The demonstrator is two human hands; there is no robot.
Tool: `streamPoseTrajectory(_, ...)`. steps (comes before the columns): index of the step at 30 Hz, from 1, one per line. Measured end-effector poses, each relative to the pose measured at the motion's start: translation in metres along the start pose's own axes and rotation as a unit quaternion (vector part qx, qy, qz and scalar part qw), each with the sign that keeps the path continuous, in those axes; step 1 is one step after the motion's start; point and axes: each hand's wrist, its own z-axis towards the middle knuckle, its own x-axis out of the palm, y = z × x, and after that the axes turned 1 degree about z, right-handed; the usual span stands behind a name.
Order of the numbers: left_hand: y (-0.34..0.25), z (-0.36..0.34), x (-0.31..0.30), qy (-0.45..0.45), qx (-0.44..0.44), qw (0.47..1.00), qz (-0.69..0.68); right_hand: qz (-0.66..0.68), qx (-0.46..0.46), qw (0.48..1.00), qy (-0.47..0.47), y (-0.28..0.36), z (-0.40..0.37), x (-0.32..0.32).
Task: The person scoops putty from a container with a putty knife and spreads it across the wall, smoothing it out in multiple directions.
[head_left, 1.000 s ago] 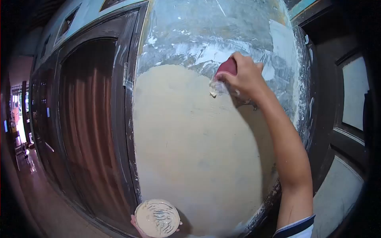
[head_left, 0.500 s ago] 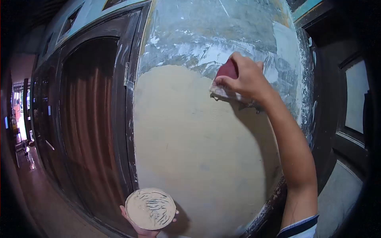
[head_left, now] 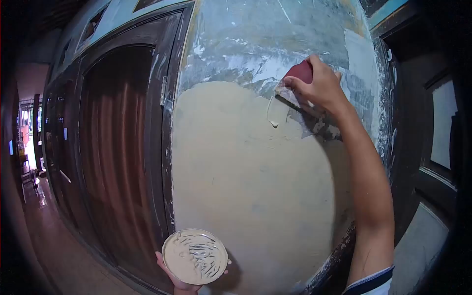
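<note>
High at upper right, the right hand [head_left: 322,86] clasps a red-handled putty knife [head_left: 286,100], blade angled down-left on the wall [head_left: 246,187]; the left hand [head_left: 178,283] cups a putty dish [head_left: 195,256].

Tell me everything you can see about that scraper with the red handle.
The scraper has a dark red handle, mostly hidden in the right hand, and a flat pale blade smeared with cream paste. The blade is tilted and pressed against the wall at the top edge of the cream patch, with a small drip of paste below it.
</note>
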Motion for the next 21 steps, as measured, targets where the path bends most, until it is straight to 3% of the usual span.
streamPoseTrajectory(3,-0.004,0.001,-0.001,0.003,0.001,1.000,0.001,-0.007,-0.082,0.996,0.039,0.015,-0.022,0.011)
streamPoseTrajectory(8,-0.001,0.002,0.003,-0.003,-0.003,1.000,0.005,-0.018,0.032,0.999,-0.018,0.006,0.002,0.004)
streamPoseTrajectory(9,-0.005,-0.002,0.001,-0.005,-0.004,1.000,0.006,-0.017,0.033,0.999,-0.018,0.008,-0.001,0.008)
streamPoseTrajectory(12,-0.008,-0.005,-0.004,-0.004,-0.005,1.000,0.006,-0.046,-0.087,0.995,0.012,0.014,-0.020,0.025)
streamPoseTrajectory(16,-0.011,-0.005,-0.005,-0.015,-0.008,1.000,0.009,-0.018,0.018,0.998,-0.058,0.001,0.004,0.010)
streamPoseTrajectory(20,-0.010,-0.009,-0.012,-0.022,-0.019,1.000,0.004,0.004,-0.047,0.999,0.025,0.022,-0.017,0.021)
streamPoseTrajectory(21,-0.011,-0.008,-0.010,-0.023,-0.020,1.000,0.003,-0.030,-0.066,0.997,-0.004,0.023,-0.019,0.030)
